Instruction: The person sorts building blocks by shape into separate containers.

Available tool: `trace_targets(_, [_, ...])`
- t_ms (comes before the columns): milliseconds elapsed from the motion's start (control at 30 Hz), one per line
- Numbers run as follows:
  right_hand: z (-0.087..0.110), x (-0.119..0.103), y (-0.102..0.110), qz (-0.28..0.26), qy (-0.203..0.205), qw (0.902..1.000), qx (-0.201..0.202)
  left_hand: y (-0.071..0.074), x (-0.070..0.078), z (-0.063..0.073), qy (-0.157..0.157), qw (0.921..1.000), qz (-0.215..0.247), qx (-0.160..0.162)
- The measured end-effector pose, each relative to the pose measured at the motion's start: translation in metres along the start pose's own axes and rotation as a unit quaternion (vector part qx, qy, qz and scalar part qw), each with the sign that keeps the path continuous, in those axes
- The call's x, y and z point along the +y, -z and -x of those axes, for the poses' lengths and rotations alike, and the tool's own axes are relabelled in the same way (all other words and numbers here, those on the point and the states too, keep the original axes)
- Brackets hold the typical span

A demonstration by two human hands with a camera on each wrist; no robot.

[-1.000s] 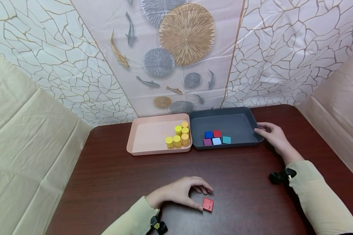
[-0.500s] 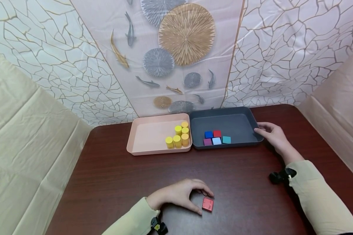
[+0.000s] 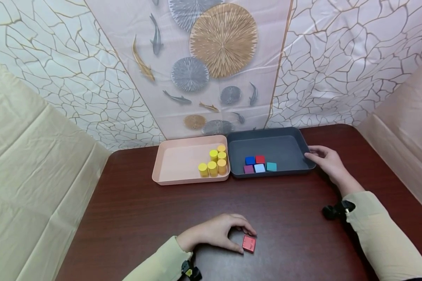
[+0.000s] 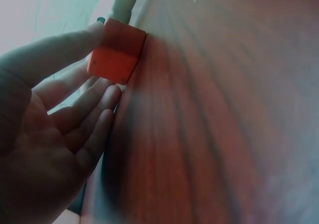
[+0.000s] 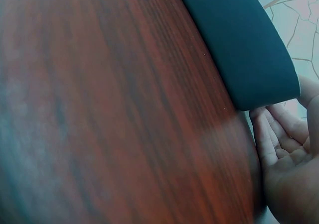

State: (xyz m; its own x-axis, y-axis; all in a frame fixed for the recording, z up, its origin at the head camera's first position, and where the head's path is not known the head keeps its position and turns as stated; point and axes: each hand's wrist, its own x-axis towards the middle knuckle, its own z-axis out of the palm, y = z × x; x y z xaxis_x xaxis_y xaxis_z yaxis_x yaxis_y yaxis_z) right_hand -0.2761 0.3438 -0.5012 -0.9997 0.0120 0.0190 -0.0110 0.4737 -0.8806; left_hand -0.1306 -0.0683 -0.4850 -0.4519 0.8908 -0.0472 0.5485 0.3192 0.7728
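A small red block (image 3: 249, 244) lies on the dark wooden table toward its near side. My left hand (image 3: 219, 231) is around it, thumb tip at its left edge and index fingertip by its far right corner. Seen from the left wrist, the thumb touches one side of the red block (image 4: 117, 51), the other fingers partly behind and below it. My right hand (image 3: 326, 162) holds the right end of a dark grey tray (image 3: 278, 142), thumb at the rim and fingers against the outside. That tray's end (image 5: 249, 59) fills the top right of the right wrist view.
Inside the dark tray sit several coloured blocks, among them a blue block (image 3: 250, 160) and a white block (image 3: 259, 168). A pink tray (image 3: 177, 160) stands against its left side, with several yellow cylinders (image 3: 212, 168) at its right end. Patterned cloth (image 3: 126, 97) hangs behind.
My left thumb drew back from the red block and then came in to its edge again, while the index finger lowered toward its far corner. The right hand keeps its place on the tray.
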Motion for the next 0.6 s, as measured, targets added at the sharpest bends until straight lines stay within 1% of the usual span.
trace_targets(200, [-0.0003, -0.0004, -0.0003, -0.009, 0.001, 1.0000, 0.001, -0.0007, 0.0005, -0.0009, 0.007, 1.0000, 0.000, 0.000])
trace_targets(400, [0.0009, -0.0018, -0.0008, 0.000, -0.003, 1.0000, 0.000, -0.0009, 0.0015, -0.0014, 0.015, 0.9998, -0.010, -0.001])
trace_targets(600, [0.0007, -0.0008, -0.0004, 0.005, -0.003, 1.0000, 0.001, -0.0020, 0.0009, -0.0017, 0.018, 0.9995, -0.024, 0.009])
